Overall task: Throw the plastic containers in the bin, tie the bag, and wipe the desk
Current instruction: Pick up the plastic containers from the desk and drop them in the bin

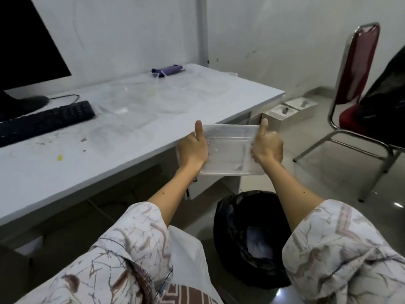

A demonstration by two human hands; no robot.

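Hands grip one clear rectangular plastic container [228, 150] by its short ends: left hand [193, 148] and right hand [267, 145], thumbs raised along the rim. Container is held in the air off the white counter [65, 172] edge, above and beyond the black-bagged round bin [247, 240] on the floor. More clear plastic containers [140, 99] lie on the counter near a black keyboard [43, 121].

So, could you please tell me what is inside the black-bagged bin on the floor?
Inside the black-lined round bin, a pale, bluish translucent shape lies low down, possibly a plastic container. Crumpled black liner folds surround it; anything beneath or beside it is hidden in the dark.
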